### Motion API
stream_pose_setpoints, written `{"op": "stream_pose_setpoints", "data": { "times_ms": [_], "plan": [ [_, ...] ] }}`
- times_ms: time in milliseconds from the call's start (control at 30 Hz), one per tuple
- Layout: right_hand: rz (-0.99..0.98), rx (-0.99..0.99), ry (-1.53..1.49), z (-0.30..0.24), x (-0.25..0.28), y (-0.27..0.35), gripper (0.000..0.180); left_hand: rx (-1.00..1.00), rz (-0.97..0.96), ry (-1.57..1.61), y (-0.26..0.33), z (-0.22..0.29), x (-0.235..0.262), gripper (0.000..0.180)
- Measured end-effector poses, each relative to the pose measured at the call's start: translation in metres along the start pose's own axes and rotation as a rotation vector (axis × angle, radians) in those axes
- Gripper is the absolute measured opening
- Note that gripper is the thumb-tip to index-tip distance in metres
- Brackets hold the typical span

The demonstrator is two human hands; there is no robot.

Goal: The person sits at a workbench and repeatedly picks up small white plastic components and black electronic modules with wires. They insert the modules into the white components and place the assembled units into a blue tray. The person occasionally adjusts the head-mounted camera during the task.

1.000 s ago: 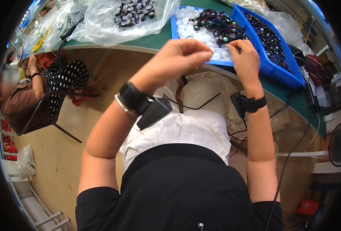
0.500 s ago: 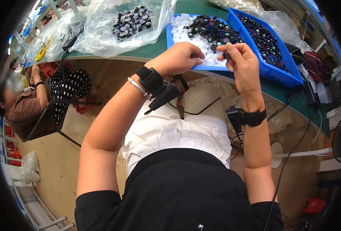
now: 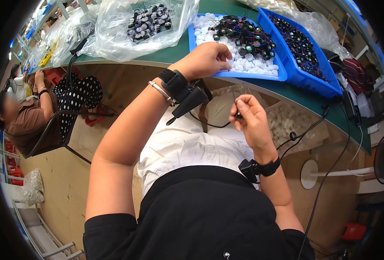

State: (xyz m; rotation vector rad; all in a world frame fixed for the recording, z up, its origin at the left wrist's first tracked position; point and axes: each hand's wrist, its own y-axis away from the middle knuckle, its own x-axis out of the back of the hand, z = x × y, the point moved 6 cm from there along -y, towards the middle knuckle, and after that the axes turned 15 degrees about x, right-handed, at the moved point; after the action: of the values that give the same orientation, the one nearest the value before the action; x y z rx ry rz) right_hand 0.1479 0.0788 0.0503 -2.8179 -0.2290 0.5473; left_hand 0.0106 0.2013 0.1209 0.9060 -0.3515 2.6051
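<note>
Black wired component is pinched betw. thumb & fingers of R hand, on the wearer's side of blue tray. L hand, fingers curled narrow, sits at white plastic caps in the tray; can't tell if it grips one. Component is prob. light w/ hard body, but thin lead looks fragile: hold by body rim. Caps prob. light, slippery; pinch at edges.

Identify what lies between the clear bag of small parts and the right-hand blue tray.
The head view shows another blue tray of white caps and black wired components, the left hand at its near-left corner, plus a green tabletop strip.
</note>
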Motion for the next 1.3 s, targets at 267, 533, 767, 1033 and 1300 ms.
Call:
{"op": "stream_pose_setpoints", "data": {
  "times_ms": [267, 533, 767, 1033, 1300],
  "plan": [
    [-0.027, -0.027, 0.019, 0.006, 0.002, 0.014, 0.015, -0.010, 0.260, 0.231, 0.013, 0.003, 0.017, 0.023],
    [-0.024, 0.119, 0.228, -0.016, -0.007, 0.023, 0.012, 0.184, -0.046, 1.225, 0.099, 0.004, -0.021, 0.031],
    [-0.075, 0.455, 0.781, -0.027, -0.023, 0.031, 0.008, 0.543, -0.378, 1.784, 0.142, -0.040, -0.113, 0.036],
    [-0.147, 0.609, 1.087, -0.026, -0.030, 0.034, 0.006, 0.553, -0.492, 1.946, 0.144, -0.046, -0.135, 0.036],
    [-0.152, 0.565, 1.129, -0.026, -0.029, 0.035, 0.008, 0.509, -0.517, 2.025, 0.143, -0.054, -0.135, 0.034]
  ]
}}
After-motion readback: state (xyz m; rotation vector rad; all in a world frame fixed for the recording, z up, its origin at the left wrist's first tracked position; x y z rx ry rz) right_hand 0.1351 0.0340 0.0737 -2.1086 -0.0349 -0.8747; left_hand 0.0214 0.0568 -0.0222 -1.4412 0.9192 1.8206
